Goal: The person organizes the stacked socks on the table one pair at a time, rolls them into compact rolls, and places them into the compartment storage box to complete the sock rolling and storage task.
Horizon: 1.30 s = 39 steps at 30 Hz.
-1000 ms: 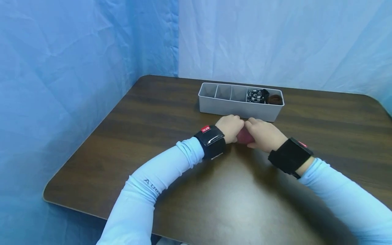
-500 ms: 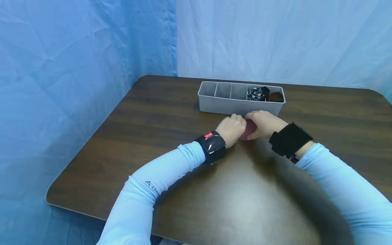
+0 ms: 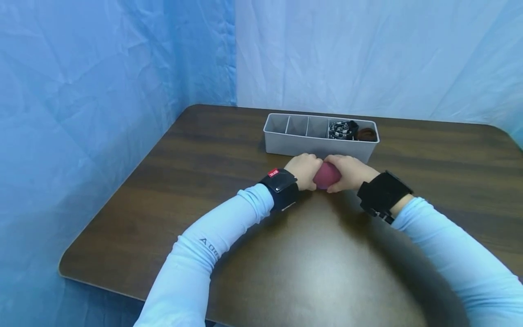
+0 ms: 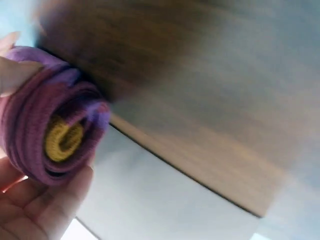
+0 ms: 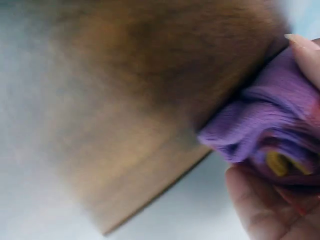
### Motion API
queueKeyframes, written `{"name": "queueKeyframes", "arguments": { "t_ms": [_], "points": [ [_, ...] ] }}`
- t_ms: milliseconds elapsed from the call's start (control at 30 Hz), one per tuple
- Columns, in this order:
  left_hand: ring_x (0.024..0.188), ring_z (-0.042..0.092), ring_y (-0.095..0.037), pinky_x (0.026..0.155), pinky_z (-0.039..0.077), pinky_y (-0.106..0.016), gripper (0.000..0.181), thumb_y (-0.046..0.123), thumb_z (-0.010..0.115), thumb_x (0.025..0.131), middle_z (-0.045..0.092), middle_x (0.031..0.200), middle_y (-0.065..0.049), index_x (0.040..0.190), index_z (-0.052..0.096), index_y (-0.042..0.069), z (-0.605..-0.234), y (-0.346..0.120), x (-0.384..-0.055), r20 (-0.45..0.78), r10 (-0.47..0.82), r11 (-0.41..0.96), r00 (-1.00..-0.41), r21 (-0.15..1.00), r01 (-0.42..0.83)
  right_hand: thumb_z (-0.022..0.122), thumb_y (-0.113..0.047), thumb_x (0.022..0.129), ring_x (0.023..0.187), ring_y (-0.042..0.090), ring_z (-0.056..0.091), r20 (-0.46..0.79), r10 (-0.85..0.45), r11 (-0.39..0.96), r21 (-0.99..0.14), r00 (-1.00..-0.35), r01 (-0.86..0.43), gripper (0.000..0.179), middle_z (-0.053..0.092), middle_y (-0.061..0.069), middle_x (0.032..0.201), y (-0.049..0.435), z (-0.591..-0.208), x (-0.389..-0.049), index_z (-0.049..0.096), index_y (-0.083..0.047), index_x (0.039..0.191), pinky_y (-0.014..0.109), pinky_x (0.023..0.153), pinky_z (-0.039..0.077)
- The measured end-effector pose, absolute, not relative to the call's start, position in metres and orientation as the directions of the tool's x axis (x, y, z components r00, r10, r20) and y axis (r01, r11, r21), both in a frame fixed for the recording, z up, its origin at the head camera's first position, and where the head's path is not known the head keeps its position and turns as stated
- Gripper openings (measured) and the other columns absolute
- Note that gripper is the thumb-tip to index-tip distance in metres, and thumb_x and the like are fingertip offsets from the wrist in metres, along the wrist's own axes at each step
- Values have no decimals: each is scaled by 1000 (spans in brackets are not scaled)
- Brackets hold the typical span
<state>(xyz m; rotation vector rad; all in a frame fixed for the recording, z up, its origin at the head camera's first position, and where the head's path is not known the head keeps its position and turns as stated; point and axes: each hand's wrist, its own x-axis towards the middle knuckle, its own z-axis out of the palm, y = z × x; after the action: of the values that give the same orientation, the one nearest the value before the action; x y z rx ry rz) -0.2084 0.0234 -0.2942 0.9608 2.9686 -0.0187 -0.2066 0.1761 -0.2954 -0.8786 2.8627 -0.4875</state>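
Observation:
Between my hands is a rolled-up knitted sock (image 3: 327, 175), maroon and purple, held just above the dark wooden table in front of the box. My left hand (image 3: 303, 171) grips its left side. From the right, my right hand (image 3: 350, 173) holds it with curled fingers and thumb. In the left wrist view the sock roll (image 4: 30, 117) shows its coiled end with a yellow core. Looser purple folds of the sock (image 5: 250, 122) show in the right wrist view, between the thumb and fingers. The backs of the hands hide part of the roll in the head view.
A long grey divided box (image 3: 304, 144) stands behind the hands, close to them. Its right compartments hold a black-and-white patterned roll (image 3: 340, 130) and a brown roll (image 3: 366, 134). Blue curtains (image 3: 122, 91) hang behind and left of the table (image 3: 171, 200).
The hands have shifted slightly and the sock has turned, so more of its maroon face shows between them. Both hands hold on to it throughout.

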Motion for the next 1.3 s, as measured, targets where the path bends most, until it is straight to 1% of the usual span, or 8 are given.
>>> {"name": "queueKeyframes", "arguments": {
  "t_ms": [300, 533, 667, 767, 967, 1067, 1233, 1300],
  "points": [
    [79, 54, -11, 71, 46, -21, 49, 26, 72, 64, 61, 94, -2, 107, 55, 8, -288, -6, -224, -22, 609, 712, -793, 455, 535, 72, -26, 67, 83, 19, 55, 107, -588, 619, -579, -802, -531, 53, 57, 9, 95, 185, -286, -209, 47, -9, 110, 34, 72, 48],
    [89, 55, -10, 76, 46, -20, 53, 25, 71, 67, 59, 102, -3, 113, 52, 9, -266, -36, -234, 207, 625, 510, -753, 622, 594, 70, -23, 69, 89, 21, 53, 213, -512, 649, -539, -832, -537, 52, 57, 9, 98, 176, -242, -209, 46, -9, 113, 37, 72, 47],
    [99, 53, -15, 83, 44, -25, 48, 26, 66, 73, 58, 110, -6, 116, 52, 8, -253, -51, -244, 338, 401, 587, -851, 618, 522, 69, -22, 70, 94, 29, 50, 279, -420, 737, -452, -864, -503, 53, 52, 15, 105, 168, -209, -213, 43, -7, 114, 43, 77, 44],
    [104, 52, -19, 87, 41, -29, 45, 29, 57, 80, 55, 116, -8, 119, 49, 9, -254, -60, -257, 294, 169, 651, -941, 683, 331, 67, -24, 71, 97, 35, 47, 311, -324, 822, -374, -893, -429, 56, 48, 20, 109, 163, -196, -220, 41, -6, 117, 48, 81, 41],
    [114, 44, -17, 88, 38, -28, 54, 49, 40, 85, 46, 127, -5, 127, 40, 16, -359, -81, -377, 83, -12, 600, -997, 798, 59, 66, -29, 71, 94, 40, 48, 303, -188, 917, -285, -934, -277, 58, 46, 24, 109, 155, -211, -238, 42, -1, 116, 48, 82, 40],
    [113, 46, -15, 88, 39, -30, 45, 45, 40, 86, 49, 124, 0, 123, 46, 20, -416, -87, -439, 31, -21, 609, -999, 793, 12, 64, -31, 71, 92, 42, 48, 265, -141, 928, -299, -954, -220, 60, 47, 25, 108, 151, -223, -242, 42, 1, 116, 48, 82, 41],
    [97, 53, -8, 81, 41, -31, 30, 51, 46, 80, 60, 106, 9, 104, 57, 36, -498, -101, -527, 102, -13, 583, -995, 809, 75, 64, -33, 71, 90, 42, 49, 255, -113, 941, -283, -960, -186, 61, 47, 26, 105, 145, -229, -245, 42, 4, 114, 48, 80, 42],
    [91, 53, -9, 77, 41, -27, 26, 41, 47, 83, 61, 103, 6, 105, 58, 32, -455, -93, -478, 80, -26, 575, -996, 817, 51, 64, -34, 70, 88, 43, 50, 255, -109, 955, -241, -961, -173, 61, 48, 26, 103, 142, -227, -247, 42, 5, 112, 48, 79, 43]
  ]
}}
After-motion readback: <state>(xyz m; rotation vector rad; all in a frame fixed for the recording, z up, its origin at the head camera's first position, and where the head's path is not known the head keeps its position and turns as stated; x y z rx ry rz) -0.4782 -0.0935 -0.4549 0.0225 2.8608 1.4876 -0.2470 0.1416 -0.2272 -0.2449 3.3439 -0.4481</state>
